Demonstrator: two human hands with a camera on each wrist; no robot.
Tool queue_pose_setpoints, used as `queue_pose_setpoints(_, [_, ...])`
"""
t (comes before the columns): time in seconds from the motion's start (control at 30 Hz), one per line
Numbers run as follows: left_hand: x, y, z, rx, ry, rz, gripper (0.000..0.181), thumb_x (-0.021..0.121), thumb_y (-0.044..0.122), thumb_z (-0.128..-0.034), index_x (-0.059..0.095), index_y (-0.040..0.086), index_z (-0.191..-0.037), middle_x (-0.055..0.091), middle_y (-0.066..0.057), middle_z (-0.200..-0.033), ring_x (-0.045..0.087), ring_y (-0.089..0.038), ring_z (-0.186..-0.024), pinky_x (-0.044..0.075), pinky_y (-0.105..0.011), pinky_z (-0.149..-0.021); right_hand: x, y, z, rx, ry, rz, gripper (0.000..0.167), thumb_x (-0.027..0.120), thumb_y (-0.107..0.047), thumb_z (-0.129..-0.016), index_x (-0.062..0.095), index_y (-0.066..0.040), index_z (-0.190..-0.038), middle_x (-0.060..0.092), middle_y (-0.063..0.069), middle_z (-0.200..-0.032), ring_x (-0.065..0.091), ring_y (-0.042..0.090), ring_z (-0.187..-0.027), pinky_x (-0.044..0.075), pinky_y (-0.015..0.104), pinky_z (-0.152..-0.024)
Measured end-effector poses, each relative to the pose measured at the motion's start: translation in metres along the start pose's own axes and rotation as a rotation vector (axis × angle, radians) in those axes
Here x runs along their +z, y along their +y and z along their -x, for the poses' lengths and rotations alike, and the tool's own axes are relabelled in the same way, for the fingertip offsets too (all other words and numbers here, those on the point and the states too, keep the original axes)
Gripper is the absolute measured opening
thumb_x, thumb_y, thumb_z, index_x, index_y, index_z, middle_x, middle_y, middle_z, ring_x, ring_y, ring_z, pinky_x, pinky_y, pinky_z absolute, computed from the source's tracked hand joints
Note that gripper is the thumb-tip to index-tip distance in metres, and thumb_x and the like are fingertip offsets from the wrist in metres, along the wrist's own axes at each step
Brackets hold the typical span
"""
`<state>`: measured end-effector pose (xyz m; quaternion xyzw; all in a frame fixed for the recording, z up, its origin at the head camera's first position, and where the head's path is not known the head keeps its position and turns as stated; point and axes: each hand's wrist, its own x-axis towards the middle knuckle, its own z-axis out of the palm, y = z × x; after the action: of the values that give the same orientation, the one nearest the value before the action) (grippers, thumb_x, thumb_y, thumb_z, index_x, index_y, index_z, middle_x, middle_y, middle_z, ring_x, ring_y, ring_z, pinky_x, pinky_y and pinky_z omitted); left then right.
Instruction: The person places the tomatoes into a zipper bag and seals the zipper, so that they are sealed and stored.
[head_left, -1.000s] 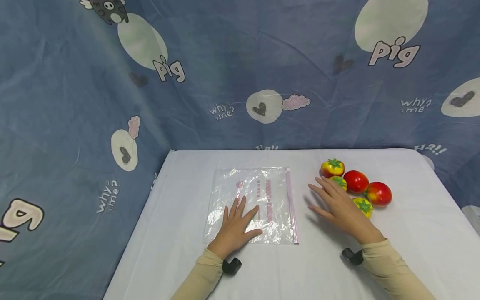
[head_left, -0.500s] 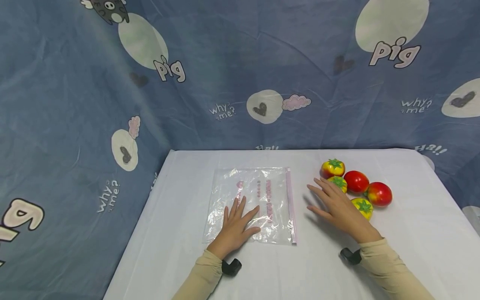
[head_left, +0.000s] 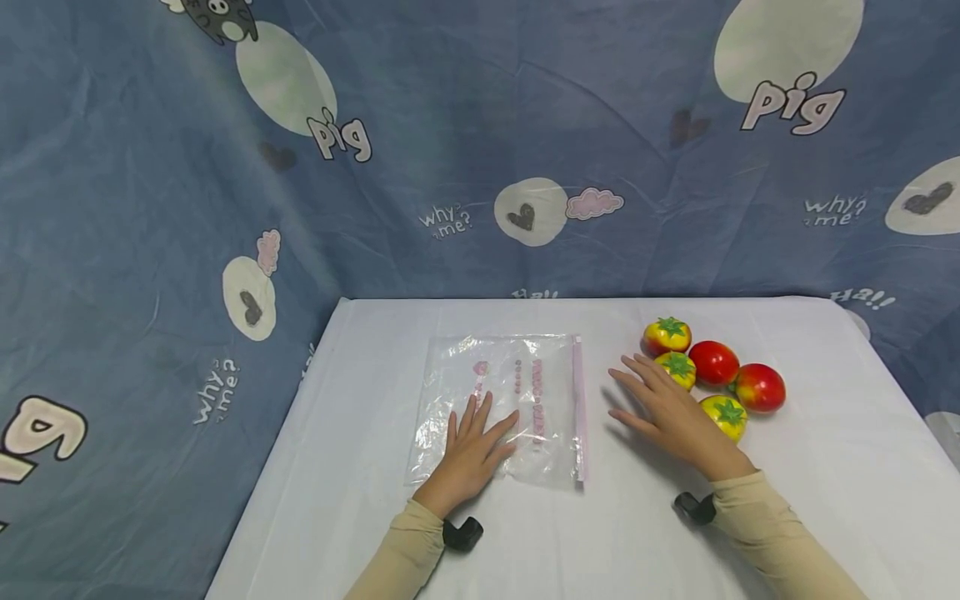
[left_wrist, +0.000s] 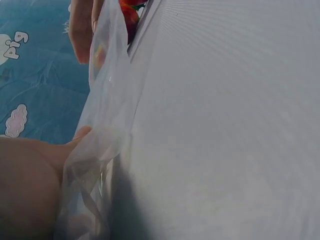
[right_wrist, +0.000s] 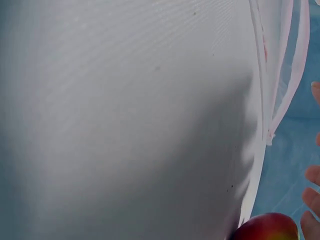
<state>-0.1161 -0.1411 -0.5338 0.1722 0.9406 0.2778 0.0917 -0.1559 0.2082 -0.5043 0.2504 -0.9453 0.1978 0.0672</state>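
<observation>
A clear zip bag (head_left: 457,367) with pink print lies on the white table in the head view, its pink zip strip facing right. My left hand (head_left: 468,454) rests on the bag's near part, fingers spread and straight. In the left wrist view the bag (left_wrist: 107,100) stands up in loose folds beside the thumb. My right hand (head_left: 675,412) is held over the table between the bag and a group of glossy tomatoes, its fingers extended and holding nothing. It partly covers a yellow tomato (head_left: 678,368). Another yellow tomato (head_left: 726,417) is beside the hand's back.
Beyond my right hand are a red-yellow tomato (head_left: 667,335), a red tomato (head_left: 714,363) and another red tomato (head_left: 760,388). The white table (head_left: 360,375) ends at a blue printed cloth (head_left: 420,125) behind and to the left. Each wrist wears a black camera.
My left thumb has drawn in toward the fingers, and the bag's near right corner has shifted left. My right hand has drifted slightly left. The tomatoes stay in place.
</observation>
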Motion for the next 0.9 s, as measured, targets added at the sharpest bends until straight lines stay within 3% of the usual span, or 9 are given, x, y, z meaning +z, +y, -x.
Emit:
queue_pose_setpoints(0.53, [-0.001,-0.002,0.003,0.02,0.046,0.047,0.046,0.04,0.036,-0.1105,0.051,0.022,-0.154,0.015,-0.021,-0.172,0.002,-0.046,-0.16,-0.004,-0.073,-0.125,0.008,0.0,-0.023,0.011,-0.024,-0.068,0.057,0.076,-0.035,-0.093,0.06,-0.013,-0.144,0.048,0.015,-0.158,0.04,0.038,-0.148,0.041,0.063,-0.117])
queue_pose_setpoints(0.9, [-0.001,-0.002,0.001,0.003,0.031,0.058,0.047,0.036,0.039,-0.1112,0.048,0.027,-0.155,0.014,-0.016,-0.174,0.0,-0.041,-0.162,-0.006,-0.07,-0.127,0.011,0.0,-0.043,0.047,-0.086,-0.098,0.054,0.069,-0.039,-0.099,0.059,-0.015,-0.146,0.051,0.015,-0.155,0.049,0.036,-0.143,0.043,0.059,-0.118])
